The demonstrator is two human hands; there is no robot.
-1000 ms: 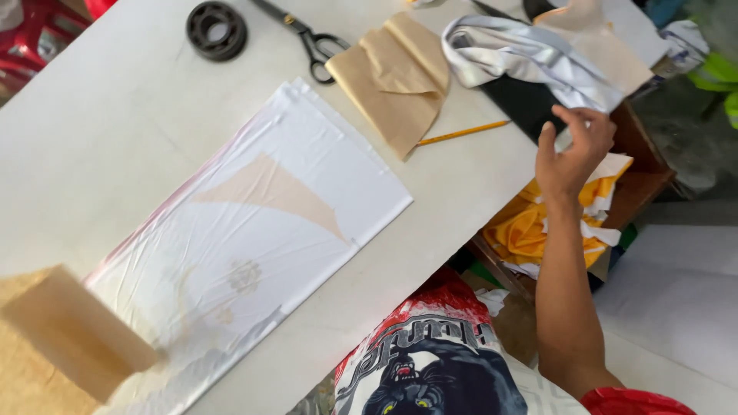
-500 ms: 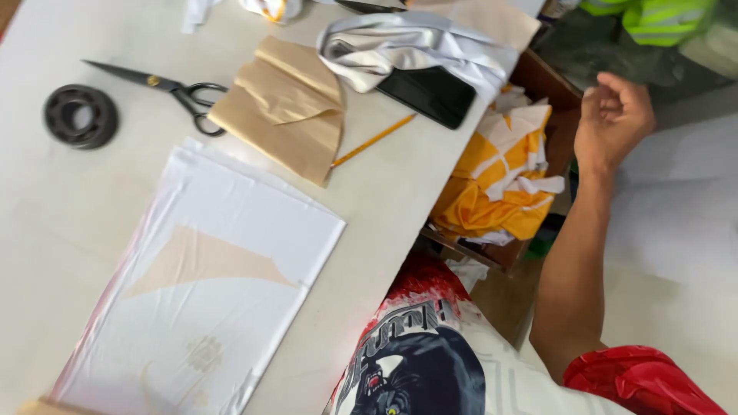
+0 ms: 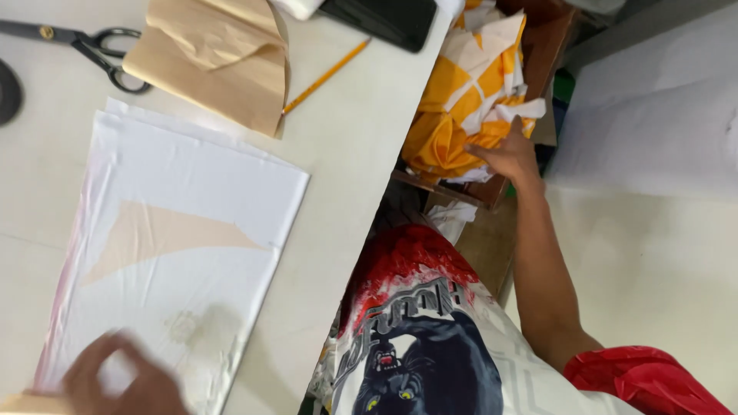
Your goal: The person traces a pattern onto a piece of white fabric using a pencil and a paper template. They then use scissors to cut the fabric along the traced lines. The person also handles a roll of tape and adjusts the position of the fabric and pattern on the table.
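Observation:
My right hand point(image 3: 509, 156) reaches down past the table edge into a brown cardboard box point(image 3: 547, 54). It lies on a heap of yellow and white fabric point(image 3: 460, 100), thumb apart from the fingers, with nothing visibly gripped. My left hand point(image 3: 123, 382) is blurred at the bottom left, over the near end of a white cloth point(image 3: 192, 177) spread flat on the table. Its grip is unclear. A tan triangular pattern piece point(image 3: 157, 232) lies on that cloth.
Folded brown paper point(image 3: 219, 65), black scissors point(image 3: 88, 44), a yellow pencil point(image 3: 323, 77) and a flat black object point(image 3: 384, 19) lie at the far side of the white table point(image 3: 354, 154). Pale floor point(image 3: 653, 253) is on the right.
My right hand has dropped from the air beside the table into the box and onto the yellow and white fabric. My left hand has come into view over the white cloth.

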